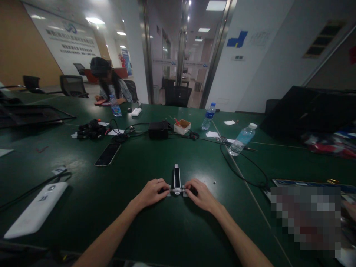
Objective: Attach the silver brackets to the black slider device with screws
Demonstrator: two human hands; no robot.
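A small black device with silver ends lies lengthwise on the green table in front of me. My left hand is curled with its fingertips pinching the silver piece at the device's near left side. On the near right side my right hand pinches that silver piece in the same way. A tiny metal part lies on the table just right of my right hand.
A phone and a white power bank lie at left. Farther back are tangled cables, a black box, a small cardboard box and two water bottles. A person sits at the far end.
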